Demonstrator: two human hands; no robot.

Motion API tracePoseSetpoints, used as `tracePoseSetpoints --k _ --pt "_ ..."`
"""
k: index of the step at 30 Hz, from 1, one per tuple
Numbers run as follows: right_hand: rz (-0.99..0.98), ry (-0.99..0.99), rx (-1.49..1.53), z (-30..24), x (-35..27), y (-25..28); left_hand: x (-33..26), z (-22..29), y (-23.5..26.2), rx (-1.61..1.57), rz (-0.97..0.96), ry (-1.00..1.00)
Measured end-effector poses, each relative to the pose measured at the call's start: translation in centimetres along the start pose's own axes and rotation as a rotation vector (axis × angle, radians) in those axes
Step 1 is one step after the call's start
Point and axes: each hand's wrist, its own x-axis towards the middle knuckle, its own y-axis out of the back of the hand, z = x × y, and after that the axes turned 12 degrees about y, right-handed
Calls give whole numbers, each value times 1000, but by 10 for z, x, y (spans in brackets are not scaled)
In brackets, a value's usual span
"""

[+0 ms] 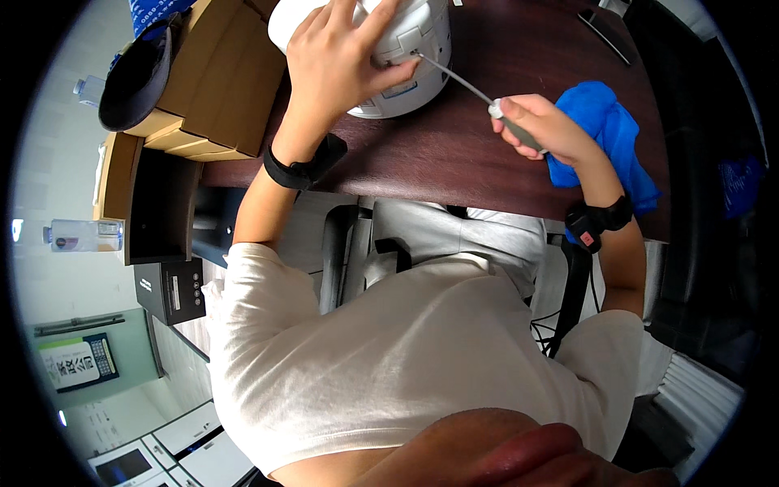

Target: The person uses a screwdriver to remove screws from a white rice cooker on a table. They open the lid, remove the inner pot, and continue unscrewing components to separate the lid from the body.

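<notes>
Two grips here: the right hand (545, 128) has its fingers clamped round the screwdriver (461, 79), while the left hand (334, 66) spreads its fingers over the white pot (410, 96) on the table (519, 49), thumb by the tip. Best drive straight, pressing steadily, thumb clear. Pot's inside? Hidden. Cardboard box (231, 69), contents unseen; clear bottle (85, 235), fill unclear.

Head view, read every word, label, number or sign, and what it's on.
I won't copy wording, only locate it:
Blue item: white print, partly cut off.
Green-and-white poster: large dark characters.
Black box: print too small.
Lower clear bottle: label too small.
White container: label too small.
Right wristband: red mark, too small.
</notes>
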Motion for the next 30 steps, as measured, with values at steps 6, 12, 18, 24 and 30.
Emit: tracePoseSetpoints --k 6,12,18,24,30 --pt "135 49 109 -1 2 37 2 4 0 -23 30 36" --pt "549 135 360 16 59 62 -1 -26 -1 -129 -1 -12" --pt "752 45 345 82 69 102 -12 -77 6 -256 -101 -108" --pt "750 37 72 82 70 95 -40 -59 -2 -413 134 93" --pt "709 43 -94 91 74 93 -76 -32 -13 -272 115 308"
